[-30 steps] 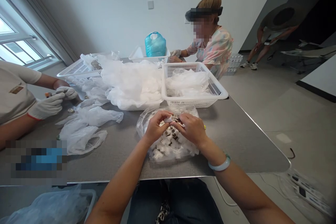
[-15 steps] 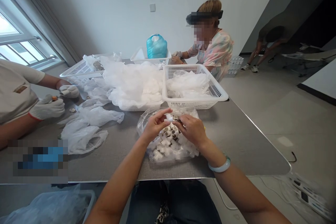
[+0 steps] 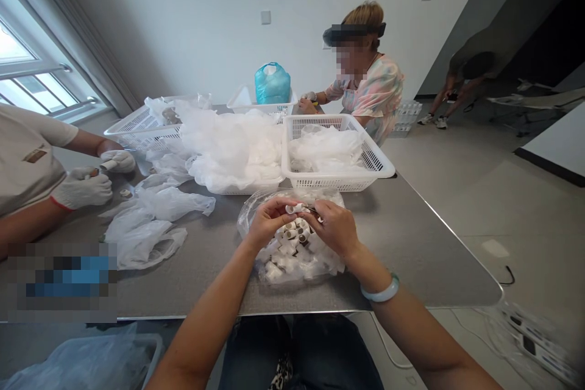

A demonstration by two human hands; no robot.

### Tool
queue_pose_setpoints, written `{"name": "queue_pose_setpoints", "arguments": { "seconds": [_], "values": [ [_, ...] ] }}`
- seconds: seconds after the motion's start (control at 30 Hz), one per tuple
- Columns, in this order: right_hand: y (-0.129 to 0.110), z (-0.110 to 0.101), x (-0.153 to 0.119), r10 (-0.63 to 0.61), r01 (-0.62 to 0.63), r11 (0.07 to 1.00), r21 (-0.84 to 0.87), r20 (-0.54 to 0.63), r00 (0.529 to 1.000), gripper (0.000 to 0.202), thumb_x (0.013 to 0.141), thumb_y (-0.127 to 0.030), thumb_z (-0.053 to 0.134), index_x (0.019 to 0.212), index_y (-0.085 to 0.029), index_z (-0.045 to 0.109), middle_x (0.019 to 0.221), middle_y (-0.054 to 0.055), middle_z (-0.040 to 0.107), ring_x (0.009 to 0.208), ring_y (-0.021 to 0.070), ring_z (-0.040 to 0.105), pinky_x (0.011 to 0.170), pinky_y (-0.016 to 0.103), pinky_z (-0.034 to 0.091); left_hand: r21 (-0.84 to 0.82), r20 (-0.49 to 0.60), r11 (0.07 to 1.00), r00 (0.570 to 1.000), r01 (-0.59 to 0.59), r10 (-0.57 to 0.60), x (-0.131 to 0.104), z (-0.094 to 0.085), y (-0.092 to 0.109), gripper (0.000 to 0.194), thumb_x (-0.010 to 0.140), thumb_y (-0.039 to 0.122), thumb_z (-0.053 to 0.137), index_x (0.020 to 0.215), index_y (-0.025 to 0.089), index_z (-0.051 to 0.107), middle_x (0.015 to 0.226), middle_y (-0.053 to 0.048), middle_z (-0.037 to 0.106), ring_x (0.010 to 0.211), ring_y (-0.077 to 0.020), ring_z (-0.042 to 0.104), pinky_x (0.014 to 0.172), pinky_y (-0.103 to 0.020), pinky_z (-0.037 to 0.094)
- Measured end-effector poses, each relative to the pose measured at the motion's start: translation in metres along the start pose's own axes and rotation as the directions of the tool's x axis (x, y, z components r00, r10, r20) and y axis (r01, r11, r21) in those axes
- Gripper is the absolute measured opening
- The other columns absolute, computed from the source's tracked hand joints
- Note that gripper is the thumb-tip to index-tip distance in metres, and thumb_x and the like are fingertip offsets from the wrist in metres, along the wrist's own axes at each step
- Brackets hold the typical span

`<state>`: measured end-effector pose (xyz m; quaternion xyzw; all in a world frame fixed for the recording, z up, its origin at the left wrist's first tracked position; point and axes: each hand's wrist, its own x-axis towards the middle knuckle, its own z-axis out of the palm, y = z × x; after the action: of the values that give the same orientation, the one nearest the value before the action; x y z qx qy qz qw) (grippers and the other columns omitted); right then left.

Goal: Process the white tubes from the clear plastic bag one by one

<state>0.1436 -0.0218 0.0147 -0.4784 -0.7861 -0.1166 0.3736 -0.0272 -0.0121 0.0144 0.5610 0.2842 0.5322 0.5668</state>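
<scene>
Between its thumb and fingers, my left hand (image 3: 270, 219) pinches a small white tubular piece (image 3: 296, 208) above an open clear plastic bag (image 3: 247, 213). My right hand (image 3: 334, 225) is closed on a thin dark metal tool whose tip meets the right end of that piece; the tool's type is too small to tell. Several similar white pieces (image 3: 286, 251), some with dark openings, lie in the bag beneath both hands. A pale bangle (image 3: 381, 292) circles my right wrist.
White baskets (image 3: 339, 181) with clear bags stand beyond my hands, one holding a blue bag (image 3: 273, 84). Loose plastic bags (image 3: 146, 231) lie at left. A co-worker's gloved hands (image 3: 85, 187) work at far left. Another person (image 3: 372, 85) sits across the table (image 3: 393, 244).
The white piece has turned and now lies more level, its open end facing left. The fingers of my left hand have lowered around it. The view has shifted slightly.
</scene>
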Motion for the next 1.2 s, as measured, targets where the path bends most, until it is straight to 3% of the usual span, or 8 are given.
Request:
{"name": "queue_pose_setpoints", "arguments": {
  "seconds": [0.17,0.3,0.4,0.57,0.87,1.0,1.2],
  "values": [
    [0.000,0.001,0.000,-0.023,0.023,1.000,-0.005,0.028,0.999,0.056,0.093,-0.055,0.027,0.059,-0.018,0.053,0.054,0.002,0.058,0.051,0.0112,0.052,0.050,0.025,0.025,-0.013,0.014,1.000,1.000,0.015,-0.015,0.000,-0.004,-0.002,0.018,0.075,0.033,0.067,0.076,0.015,0.067,0.094,-0.008,0.070,0.089,-0.0184,0.063,0.080,-0.030,0.050],
    [0.000,0.002,-0.001,-0.016,0.016,1.000,-0.004,0.045,0.999,0.057,0.094,-0.054,0.025,0.060,-0.018,0.054,0.055,0.002,0.059,0.052,0.0112,0.052,0.050,0.025,0.025,0.007,0.022,0.995,0.994,0.103,-0.103,0.001,-0.007,-0.004,0.031,0.072,0.033,0.071,0.099,0.017,0.066,0.101,-0.009,0.068,0.097,-0.0219,0.062,0.083,-0.032,0.049],
    [0.001,0.001,0.000,0.002,-0.001,1.000,-0.013,0.073,0.997,0.059,0.092,-0.057,0.022,0.063,-0.018,0.055,0.057,0.002,0.058,0.054,0.0118,0.052,0.051,0.025,0.025,0.073,0.038,0.988,0.989,0.137,-0.140,0.001,-0.010,-0.004,0.036,0.070,0.033,0.072,0.103,0.017,0.067,0.108,-0.010,0.066,0.102,-0.0245,0.059,0.084,-0.032,0.049],
    [0.001,0.001,-0.001,0.003,0.000,0.999,-0.042,0.087,0.996,0.060,0.092,-0.057,0.022,0.063,-0.018,0.056,0.057,0.003,0.058,0.054,0.0121,0.052,0.051,0.025,0.024,0.125,0.056,0.984,0.989,0.130,-0.137,0.000,-0.013,-0.007,0.035,0.068,0.032,0.073,0.100,0.018,0.069,0.098,-0.008,0.068,0.078,-0.0181,0.063,0.065,-0.026,0.051],
    [-0.001,0.000,-0.002,0.027,-0.024,0.999,-0.029,0.100,0.995,0.057,0.094,-0.052,0.023,0.063,-0.018,0.056,0.059,0.003,0.060,0.055,0.0118,0.052,0.052,0.025,0.024,0.181,0.068,0.980,0.993,0.081,-0.095,0.001,-0.004,-0.001,0.038,0.068,0.027,0.074,0.104,0.018,0.067,0.079,-0.003,0.065,0.060,-0.0101,0.056,0.053,-0.020,0.045],
    [0.000,-0.001,-0.001,0.026,-0.021,0.999,-0.043,0.118,0.993,0.058,0.093,-0.056,0.022,0.067,-0.018,0.056,0.060,0.003,0.060,0.056,0.0127,0.052,0.053,0.025,0.024,0.139,0.065,0.990,0.997,0.020,-0.030,0.001,-0.003,0.000,0.033,0.066,0.027,0.075,0.097,0.019,0.069,0.090,-0.005,0.066,0.071,-0.0145,0.062,0.061,-0.024,0.052],
    [0.000,0.000,-0.002,0.015,-0.010,0.999,-0.043,0.118,0.993,0.058,0.094,-0.054,0.022,0.066,-0.018,0.057,0.059,0.004,0.059,0.055,0.0128,0.052,0.053,0.025,0.024,0.209,0.048,0.977,0.997,0.051,-0.062,0.000,-0.006,0.001,0.028,0.071,0.030,0.070,0.097,0.019,0.070,0.101,-0.008,0.069,0.089,-0.0221,0.065,0.072,-0.029,0.055]
  ]
}}
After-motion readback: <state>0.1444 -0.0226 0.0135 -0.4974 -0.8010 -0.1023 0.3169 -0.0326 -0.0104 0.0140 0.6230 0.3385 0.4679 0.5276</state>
